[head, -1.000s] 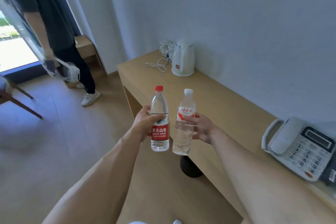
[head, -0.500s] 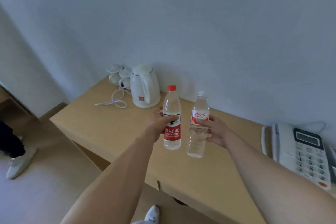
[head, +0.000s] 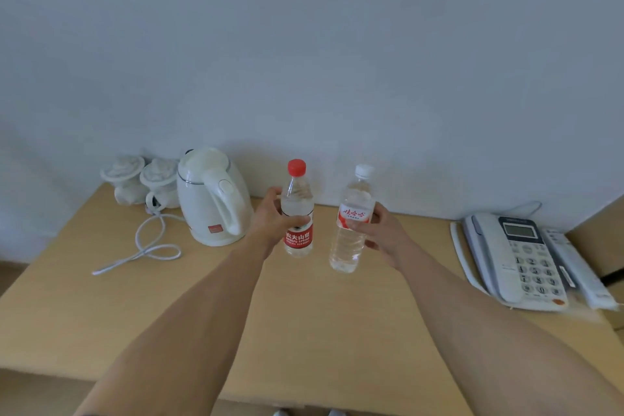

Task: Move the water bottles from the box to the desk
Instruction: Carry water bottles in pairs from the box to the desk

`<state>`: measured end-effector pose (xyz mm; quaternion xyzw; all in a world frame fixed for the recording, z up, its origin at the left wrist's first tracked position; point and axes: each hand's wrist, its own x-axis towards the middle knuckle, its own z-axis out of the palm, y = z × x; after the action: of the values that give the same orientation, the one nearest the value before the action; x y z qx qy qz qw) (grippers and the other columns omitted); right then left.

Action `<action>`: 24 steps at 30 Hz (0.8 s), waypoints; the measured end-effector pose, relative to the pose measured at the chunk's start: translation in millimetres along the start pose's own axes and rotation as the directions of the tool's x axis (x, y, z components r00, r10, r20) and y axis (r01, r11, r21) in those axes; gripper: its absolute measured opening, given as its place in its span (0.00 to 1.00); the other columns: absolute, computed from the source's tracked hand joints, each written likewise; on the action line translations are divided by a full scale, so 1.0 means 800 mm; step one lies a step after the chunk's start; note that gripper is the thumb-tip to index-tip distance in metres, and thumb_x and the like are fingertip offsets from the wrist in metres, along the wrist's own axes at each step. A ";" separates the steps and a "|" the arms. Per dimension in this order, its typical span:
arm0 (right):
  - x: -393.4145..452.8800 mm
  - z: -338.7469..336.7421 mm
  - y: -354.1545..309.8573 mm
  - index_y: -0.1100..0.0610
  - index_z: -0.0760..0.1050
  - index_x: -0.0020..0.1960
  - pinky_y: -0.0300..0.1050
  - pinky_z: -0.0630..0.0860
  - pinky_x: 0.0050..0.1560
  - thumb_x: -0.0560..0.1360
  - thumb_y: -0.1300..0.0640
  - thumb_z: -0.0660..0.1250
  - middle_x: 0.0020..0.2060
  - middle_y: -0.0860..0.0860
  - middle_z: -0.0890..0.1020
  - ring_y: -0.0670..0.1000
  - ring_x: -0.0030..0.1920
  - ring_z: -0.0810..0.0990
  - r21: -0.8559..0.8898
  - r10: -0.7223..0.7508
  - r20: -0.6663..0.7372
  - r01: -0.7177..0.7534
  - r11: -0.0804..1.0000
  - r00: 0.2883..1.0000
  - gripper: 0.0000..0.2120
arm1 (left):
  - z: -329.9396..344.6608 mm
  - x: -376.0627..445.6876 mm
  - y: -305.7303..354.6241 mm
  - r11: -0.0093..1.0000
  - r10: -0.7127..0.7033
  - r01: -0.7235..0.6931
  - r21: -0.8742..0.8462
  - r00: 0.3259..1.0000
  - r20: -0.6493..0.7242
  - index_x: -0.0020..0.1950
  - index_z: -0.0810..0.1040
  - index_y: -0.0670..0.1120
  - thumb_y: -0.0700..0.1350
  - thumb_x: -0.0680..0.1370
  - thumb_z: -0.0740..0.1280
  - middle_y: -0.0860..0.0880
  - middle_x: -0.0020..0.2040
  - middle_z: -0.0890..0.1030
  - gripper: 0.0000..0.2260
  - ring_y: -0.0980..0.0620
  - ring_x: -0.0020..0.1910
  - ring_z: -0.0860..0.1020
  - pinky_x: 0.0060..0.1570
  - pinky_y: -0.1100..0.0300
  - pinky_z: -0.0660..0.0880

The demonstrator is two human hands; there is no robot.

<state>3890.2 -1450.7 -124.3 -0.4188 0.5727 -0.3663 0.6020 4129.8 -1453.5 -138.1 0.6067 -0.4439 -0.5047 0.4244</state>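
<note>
Grasping one bottle each, both hands reach over the desk (head: 320, 331). The left hand (head: 270, 223) has its grip wrapped round the red-capped bottle (head: 297, 213), held upright; the right hand (head: 381, 233) has its grip round the white-capped bottle (head: 353, 226), tilted slightly. Whether either base touches the desk cannot be told. Left stand a white kettle (head: 212, 196), its cord (head: 148, 243) and two lidded cups (head: 141, 182); right, a telephone (head: 516, 257).

Plain pale wall (head: 304, 44) behind a light wood bench (head: 320, 331) pushed right up against it. Soft, even light, faint shadows on the wall. Bit of floor (head: 10, 272) showing far left.
</note>
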 end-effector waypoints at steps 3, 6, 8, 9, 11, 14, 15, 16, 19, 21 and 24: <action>0.007 0.004 -0.006 0.50 0.75 0.61 0.41 0.75 0.46 0.68 0.64 0.79 0.48 0.44 0.84 0.45 0.48 0.81 -0.058 -0.065 0.020 0.066 0.996 0.998 0.26 | -0.002 0.011 0.002 0.998 0.022 -0.022 0.061 1.000 -0.003 0.54 0.71 0.60 0.36 0.66 0.80 0.55 0.48 0.83 0.28 0.62 0.46 0.82 0.40 0.66 0.74; 0.017 0.008 -0.010 0.55 0.74 0.64 0.42 0.78 0.51 0.67 0.67 0.78 0.53 0.48 0.83 0.47 0.54 0.81 -0.124 -0.130 0.032 0.133 0.983 0.991 0.28 | -0.003 0.019 0.004 0.993 0.035 -0.033 0.116 0.999 -0.010 0.53 0.70 0.61 0.37 0.65 0.80 0.58 0.48 0.82 0.29 0.64 0.44 0.80 0.39 0.67 0.72; 0.023 0.010 -0.013 0.57 0.74 0.63 0.47 0.78 0.57 0.67 0.67 0.79 0.56 0.52 0.82 0.49 0.58 0.80 -0.195 -0.158 0.020 0.159 0.968 0.987 0.27 | -0.002 0.024 0.005 0.992 0.033 -0.031 0.125 0.999 -0.010 0.56 0.70 0.59 0.37 0.65 0.80 0.56 0.50 0.81 0.30 0.61 0.48 0.79 0.41 0.64 0.72; 0.026 0.011 -0.013 0.57 0.74 0.63 0.48 0.77 0.59 0.67 0.67 0.79 0.57 0.53 0.82 0.50 0.59 0.80 -0.234 -0.168 0.020 0.168 0.958 0.986 0.27 | -0.002 0.025 0.005 0.991 0.030 -0.028 0.128 1.000 -0.010 0.58 0.70 0.57 0.37 0.65 0.80 0.56 0.51 0.81 0.30 0.60 0.50 0.79 0.42 0.63 0.72; 0.031 0.015 -0.012 0.56 0.74 0.62 0.50 0.75 0.61 0.66 0.66 0.80 0.57 0.54 0.82 0.51 0.60 0.79 -0.296 -0.176 0.031 0.177 0.939 0.984 0.27 | -0.002 0.025 0.007 0.989 0.031 -0.030 0.145 0.999 -0.007 0.61 0.69 0.55 0.37 0.65 0.80 0.56 0.52 0.81 0.32 0.60 0.51 0.78 0.42 0.63 0.72; 0.037 0.019 -0.009 0.54 0.74 0.63 0.48 0.74 0.62 0.65 0.65 0.80 0.57 0.53 0.82 0.50 0.61 0.78 -0.352 -0.184 0.046 0.188 0.917 0.982 0.30 | -0.002 0.024 0.007 0.985 0.035 -0.036 0.169 0.999 0.006 0.61 0.68 0.55 0.37 0.65 0.80 0.55 0.53 0.80 0.32 0.60 0.51 0.77 0.42 0.63 0.72; 0.038 0.021 -0.009 0.54 0.74 0.63 0.48 0.74 0.62 0.65 0.65 0.80 0.57 0.52 0.82 0.50 0.61 0.78 -0.367 -0.186 0.050 0.191 0.911 0.981 0.30 | -0.001 0.023 0.007 0.984 0.037 -0.038 0.173 0.999 0.013 0.61 0.68 0.56 0.37 0.65 0.80 0.54 0.53 0.80 0.32 0.60 0.51 0.77 0.42 0.62 0.72; 0.040 0.021 -0.009 0.53 0.74 0.64 0.48 0.74 0.63 0.65 0.65 0.80 0.57 0.51 0.82 0.49 0.62 0.78 -0.382 -0.187 0.055 0.194 0.904 0.981 0.30 | -0.001 0.022 0.006 0.983 0.036 -0.039 0.180 0.999 0.020 0.61 0.68 0.56 0.37 0.65 0.79 0.55 0.53 0.80 0.32 0.60 0.51 0.77 0.43 0.62 0.72; 0.044 0.022 -0.011 0.52 0.73 0.64 0.48 0.75 0.64 0.65 0.64 0.80 0.57 0.49 0.82 0.48 0.61 0.78 -0.418 -0.187 0.066 0.197 0.887 0.980 0.31 | -0.002 0.019 0.007 0.976 0.030 -0.039 0.213 0.999 0.042 0.62 0.67 0.56 0.37 0.66 0.78 0.54 0.53 0.79 0.32 0.56 0.52 0.78 0.46 0.60 0.74; 0.046 0.021 -0.012 0.53 0.73 0.65 0.50 0.75 0.64 0.66 0.63 0.80 0.57 0.49 0.82 0.48 0.61 0.78 -0.435 -0.185 0.067 0.196 0.879 0.980 0.31 | -0.003 0.017 0.008 0.966 0.030 -0.042 0.256 0.998 0.052 0.65 0.67 0.54 0.37 0.66 0.78 0.53 0.54 0.78 0.33 0.53 0.54 0.78 0.52 0.54 0.77; 0.049 0.022 -0.013 0.52 0.72 0.66 0.49 0.75 0.64 0.66 0.62 0.80 0.58 0.48 0.82 0.48 0.62 0.78 -0.461 -0.186 0.073 0.199 0.865 0.980 0.32 | -0.006 0.010 0.017 0.932 0.050 -0.073 0.355 0.996 0.074 0.67 0.66 0.51 0.38 0.67 0.78 0.52 0.56 0.77 0.34 0.48 0.57 0.77 0.57 0.49 0.77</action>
<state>3911.1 -1489.3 -129.5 -0.6108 0.5912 -0.2707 0.4519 4133.7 -1464.7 -126.0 0.6432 -0.5605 -0.4210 0.3082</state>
